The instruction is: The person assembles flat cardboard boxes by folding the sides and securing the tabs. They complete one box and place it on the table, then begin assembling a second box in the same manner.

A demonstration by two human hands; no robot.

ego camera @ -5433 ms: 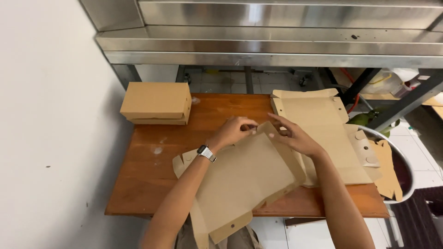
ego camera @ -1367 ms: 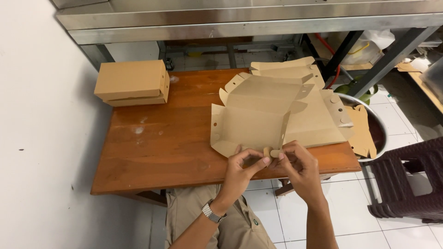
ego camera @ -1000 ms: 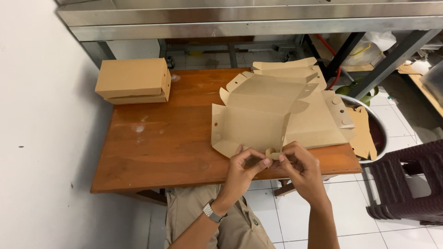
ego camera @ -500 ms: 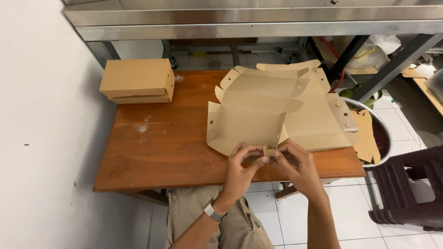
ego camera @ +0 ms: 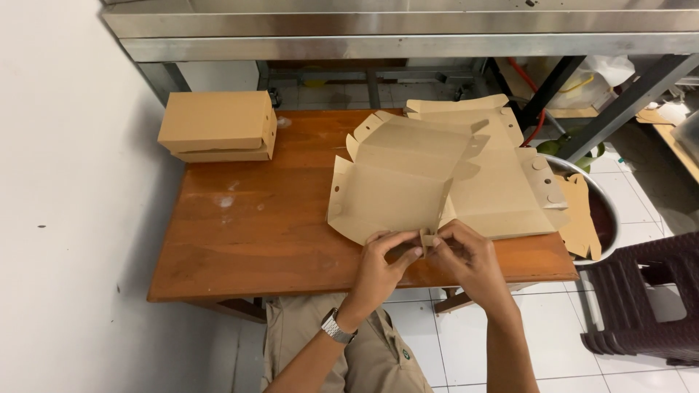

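A flat brown cardboard box blank (ego camera: pixel 397 182) lies half-folded on the wooden table (ego camera: pixel 247 225), its side flaps standing up. My left hand (ego camera: pixel 382 258) and my right hand (ego camera: pixel 462 251) meet at its near edge. Both pinch a small tab there between thumb and fingers. A silver watch sits on my left wrist. Under the blank lies a stack of more flat blanks (ego camera: pixel 502 182), reaching to the table's right side.
Two finished closed cardboard boxes (ego camera: pixel 217 125) are stacked at the table's far left corner. A metal basin (ego camera: pixel 601 211) with cardboard pieces stands right of the table, a dark plastic stool (ego camera: pixel 648 298) beside it. A steel shelf (ego camera: pixel 408 36) runs behind; a white wall is on the left.
Five seconds ago the blank lay flat under my spread hands. Since then its flaps have been raised, and both hands have moved to the near edge, pinching the tab.
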